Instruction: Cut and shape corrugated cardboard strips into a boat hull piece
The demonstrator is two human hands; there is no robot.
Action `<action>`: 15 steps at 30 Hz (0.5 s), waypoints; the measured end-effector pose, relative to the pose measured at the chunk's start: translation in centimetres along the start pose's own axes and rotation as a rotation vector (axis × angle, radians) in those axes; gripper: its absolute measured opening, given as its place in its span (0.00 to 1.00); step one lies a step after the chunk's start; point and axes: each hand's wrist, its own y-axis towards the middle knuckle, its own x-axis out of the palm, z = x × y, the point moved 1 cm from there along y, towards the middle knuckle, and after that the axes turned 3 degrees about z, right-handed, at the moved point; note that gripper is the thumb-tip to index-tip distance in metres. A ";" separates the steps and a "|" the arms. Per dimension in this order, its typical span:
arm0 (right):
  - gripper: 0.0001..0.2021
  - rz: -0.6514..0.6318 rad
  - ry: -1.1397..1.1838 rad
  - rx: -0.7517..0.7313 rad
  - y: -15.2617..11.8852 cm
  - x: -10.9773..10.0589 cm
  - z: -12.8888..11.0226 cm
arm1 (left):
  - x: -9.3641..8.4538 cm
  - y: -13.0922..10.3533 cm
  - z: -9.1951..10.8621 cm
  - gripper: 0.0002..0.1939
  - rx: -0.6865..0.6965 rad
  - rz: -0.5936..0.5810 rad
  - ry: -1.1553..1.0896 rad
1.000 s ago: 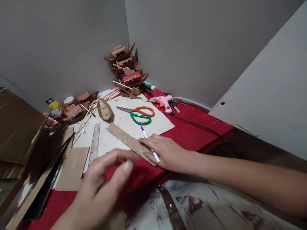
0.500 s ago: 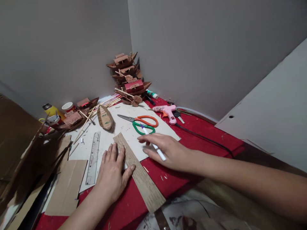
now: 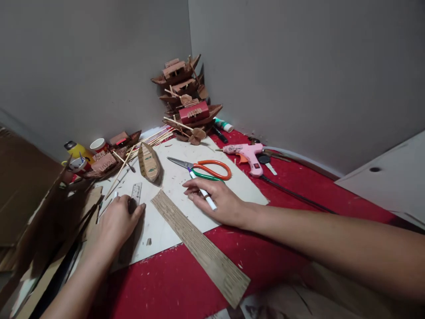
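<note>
My right hand point(image 3: 217, 199) is closed around a white marker point(image 3: 208, 200) with a purple tip, which points up beside the scissors' green handle. My left hand point(image 3: 121, 221) is over the clear ruler point(image 3: 136, 191), thumb and forefinger apart on either side of it. The hand hides part of the ruler, and whether the fingers touch it is hard to see. Between my hands a long ridged strip of brown cardboard point(image 3: 201, 248) lies slantwise, touched by neither. The scissors point(image 3: 212, 167), with orange and green handles, rest just beyond my right hand.
A small cardboard boat hull point(image 3: 148, 163) sits on the white sheet point(image 3: 172, 148). Finished model boats point(image 3: 194, 115) are stacked in the corner. A pink glue gun point(image 3: 247, 155) with its cord lies on the red cloth point(image 3: 232, 243). Cups, a yellow bottle point(image 3: 79, 152) and thin sticks are at left.
My left hand has lifted off the cardboard strip and moved left to the ruler. My right hand still grips the marker, now shifted slightly. The camera view has also shifted.
</note>
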 end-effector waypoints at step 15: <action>0.32 -0.437 -0.486 0.029 -2.1 0.6 -3.7 | -0.2 3.3 -1.4 0.20 -0.118 -0.171 -0.114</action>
